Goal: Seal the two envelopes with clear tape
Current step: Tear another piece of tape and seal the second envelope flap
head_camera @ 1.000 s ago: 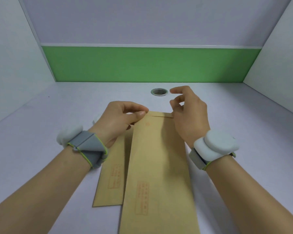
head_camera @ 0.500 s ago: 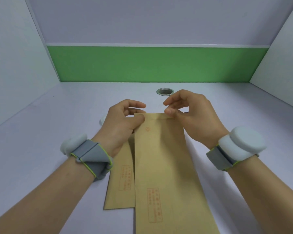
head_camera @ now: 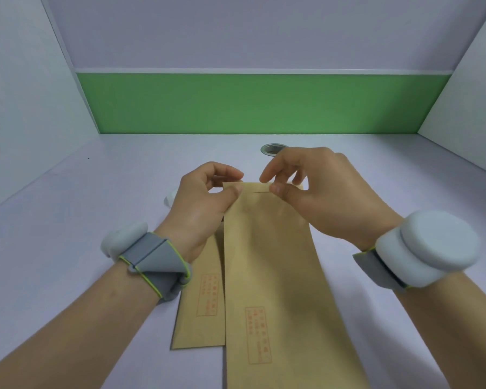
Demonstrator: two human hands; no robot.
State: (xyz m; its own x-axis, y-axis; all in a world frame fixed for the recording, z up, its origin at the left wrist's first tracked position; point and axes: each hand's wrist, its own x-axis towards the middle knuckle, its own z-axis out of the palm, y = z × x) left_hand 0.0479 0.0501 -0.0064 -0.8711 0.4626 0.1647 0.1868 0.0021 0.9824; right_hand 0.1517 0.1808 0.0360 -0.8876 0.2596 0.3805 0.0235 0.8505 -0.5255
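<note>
Two long brown envelopes lie lengthwise on the pale table. The right envelope point(head_camera: 272, 276) lies on top and overlaps the left envelope point(head_camera: 202, 304). My left hand point(head_camera: 202, 203) pinches the top left corner of the right envelope between thumb and fingers. My right hand point(head_camera: 317, 195) pinches its top edge toward the right, thumb pressed on the front face. A thin line runs across the envelope's top between my thumbs; I cannot make out clear tape there. A white object point(head_camera: 171, 197), maybe the tape holder, peeks out behind my left hand.
A round metal grommet hole point(head_camera: 272, 149) sits in the table just beyond my right hand. A green band runs along the back wall point(head_camera: 264, 103). White partitions close in the left and right sides. Both wrists carry grey bands with white pods.
My right hand has dropped from above the flap onto the envelope's top edge and now pinches it. The view has drifted slightly, and the envelopes sit a little more upright in the picture.
</note>
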